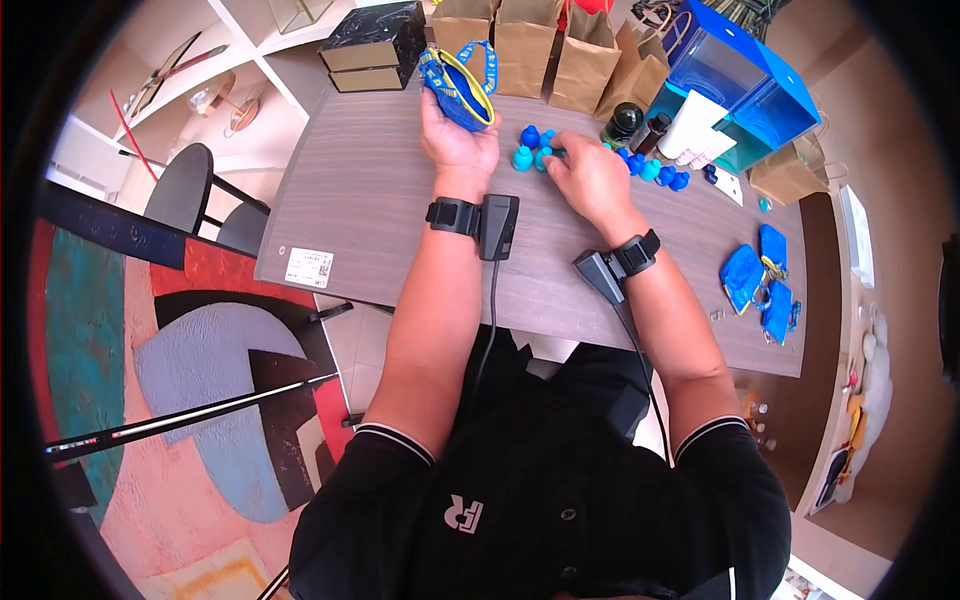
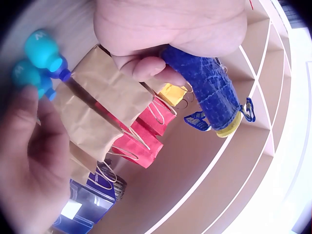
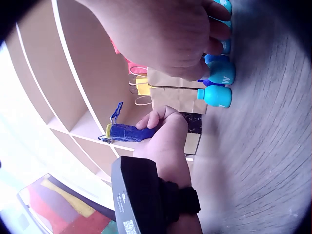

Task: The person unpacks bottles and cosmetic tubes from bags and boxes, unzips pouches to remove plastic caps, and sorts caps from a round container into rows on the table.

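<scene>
My left hand (image 1: 460, 147) holds up a small blue pouch (image 1: 452, 92) with yellow trim, its mouth gaping towards me and a lettered strap looped beside it. In the left wrist view, the fingers curl round one end of the blue pouch (image 2: 207, 85). Over the wooden table, my right hand (image 1: 598, 185) reaches into a group of small round-bodied bottles in teal and dark blue. Its thumb and fingers pinch a teal bottle (image 3: 223, 73), partly covered by the hand. Another teal bottle (image 1: 522, 158) stands just left of those fingers.
Brown paper bags (image 1: 528, 45) line the table's back, beside black marbled boxes (image 1: 375, 45). A blue clear case (image 1: 740, 80), a white tube (image 1: 697, 125) and dark bottles stand back right. More blue pouches (image 1: 742, 275) lie at the right. Several dark blue bottles (image 1: 672, 179) stand beyond my right hand.
</scene>
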Motion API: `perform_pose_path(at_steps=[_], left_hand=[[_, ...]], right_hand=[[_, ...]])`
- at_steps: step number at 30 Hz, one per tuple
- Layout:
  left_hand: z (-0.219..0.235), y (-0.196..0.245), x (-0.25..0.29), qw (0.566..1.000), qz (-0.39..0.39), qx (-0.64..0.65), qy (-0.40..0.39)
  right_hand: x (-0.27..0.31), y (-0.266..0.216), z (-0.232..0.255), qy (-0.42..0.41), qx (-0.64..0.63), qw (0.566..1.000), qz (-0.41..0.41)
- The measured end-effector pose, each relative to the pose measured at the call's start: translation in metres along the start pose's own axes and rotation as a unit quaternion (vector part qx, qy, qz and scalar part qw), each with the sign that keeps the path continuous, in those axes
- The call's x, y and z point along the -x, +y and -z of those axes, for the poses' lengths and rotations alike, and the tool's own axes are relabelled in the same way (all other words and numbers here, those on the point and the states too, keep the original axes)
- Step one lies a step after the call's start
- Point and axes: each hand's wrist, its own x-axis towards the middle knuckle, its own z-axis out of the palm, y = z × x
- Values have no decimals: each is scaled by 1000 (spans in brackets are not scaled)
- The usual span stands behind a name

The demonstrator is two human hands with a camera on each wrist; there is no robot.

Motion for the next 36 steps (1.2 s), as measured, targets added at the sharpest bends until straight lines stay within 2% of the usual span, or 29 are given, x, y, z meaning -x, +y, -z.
perform_pose_path(at_steps=[5, 7, 8, 10, 11, 13, 18, 23, 24, 26, 29, 36], left_hand=[[-6, -1, 4, 1000, -7, -10, 8], [-7, -1, 4, 1000, -8, -11, 9], [-5, -2, 3, 1000, -7, -10, 7], [-2, -3, 2, 1000, -6, -10, 3], [-3, -3, 2, 1000, -5, -13, 2], [-5, -3, 3, 1000, -5, -17, -2], [-6, -5, 4, 1000, -4, -19, 10], [-4, -4, 2, 1000, 8, -4, 4], [-4, -4, 2, 1000, 6, -6, 5], [-4, -4, 2, 1000, 6, -6, 2], [-5, -4, 3, 1000, 7, -10, 0], [-9, -4, 9, 1000, 15, -21, -10]], right_hand=[[10, 0, 3, 23, -28, 999, -3], [16, -1, 3, 69, -51, 992, 88], [19, -3, 2, 70, -51, 992, 88], [25, -7, -2, -26, -33, 993, 112], [27, -9, -5, -24, -33, 993, 111], [30, -12, -11, -83, 14, 991, 102], [30, -12, -15, -80, 12, 993, 85], [28, -18, -7, -131, 21, 990, 42], [29, -17, -8, -131, 21, 990, 42], [32, -13, -12, -81, 16, 993, 79], [35, -8, -14, -58, 22, 995, 81], [39, -5, -9, -60, 30, 996, 54]])
